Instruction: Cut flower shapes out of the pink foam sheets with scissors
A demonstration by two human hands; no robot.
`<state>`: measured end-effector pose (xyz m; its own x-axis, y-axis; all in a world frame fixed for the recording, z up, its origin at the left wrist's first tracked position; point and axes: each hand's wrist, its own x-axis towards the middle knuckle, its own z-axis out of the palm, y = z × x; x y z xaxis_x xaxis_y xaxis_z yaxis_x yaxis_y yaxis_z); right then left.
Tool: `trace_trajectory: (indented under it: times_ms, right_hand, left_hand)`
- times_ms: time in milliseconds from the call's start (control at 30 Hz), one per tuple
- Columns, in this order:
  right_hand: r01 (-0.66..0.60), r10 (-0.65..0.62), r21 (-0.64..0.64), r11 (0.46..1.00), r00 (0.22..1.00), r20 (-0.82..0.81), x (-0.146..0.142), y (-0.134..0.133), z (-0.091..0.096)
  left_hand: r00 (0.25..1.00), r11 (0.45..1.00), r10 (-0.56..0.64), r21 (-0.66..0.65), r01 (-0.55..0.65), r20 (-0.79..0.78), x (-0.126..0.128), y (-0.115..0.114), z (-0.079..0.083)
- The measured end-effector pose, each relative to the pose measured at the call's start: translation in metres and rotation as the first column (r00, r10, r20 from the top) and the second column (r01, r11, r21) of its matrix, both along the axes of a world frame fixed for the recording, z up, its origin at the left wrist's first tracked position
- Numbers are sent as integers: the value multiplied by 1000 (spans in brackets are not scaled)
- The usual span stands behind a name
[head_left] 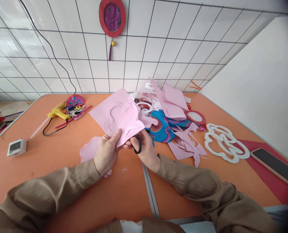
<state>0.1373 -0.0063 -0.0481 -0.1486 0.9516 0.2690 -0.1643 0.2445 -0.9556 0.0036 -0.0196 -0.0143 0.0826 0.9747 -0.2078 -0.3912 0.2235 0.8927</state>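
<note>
My left hand (107,150) grips a pink sheet (102,111) near its lower corner, thumb on top. On that sheet lies a pink cut-out (124,118) with a wavy edge, and a drawn outline runs beside it. In my right hand (146,149) is a pair of scissors (138,144); a black handle loop shows by the thumb, while the blades are hidden behind the sheet. Both hands meet at the sheet's lower edge. Under my left hand, another pink piece (89,149) rests on the orange table (68,194).
Pink scraps (189,142), folded pink sheets (174,100) and blue patterned fabric (160,126) are piled to the right. Beyond them lie white cloud-shaped frames (226,142) and a phone (276,165). A yellow glue gun (59,111) and a small white device (17,148) sit left.
</note>
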Motion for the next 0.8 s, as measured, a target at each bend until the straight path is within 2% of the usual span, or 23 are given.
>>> trace_trajectory:
  times_ms: [400, 567, 800]
  right_hand:
    - [36, -38, 36, 999, 996, 76, 3, 0, 2]
    - [41, -43, 25, 999, 995, 88, 4, 0, 1]
    - [35, -37, 24, 999, 993, 110, 5, 0, 2]
  left_hand:
    - [999, 999, 45, -17, -44, 9, -1, 6, 10]
    - [998, 999, 49, 4, -49, -37, -5, 10, 10]
    - [997, 997, 73, 16, -73, -24, -7, 15, 10]
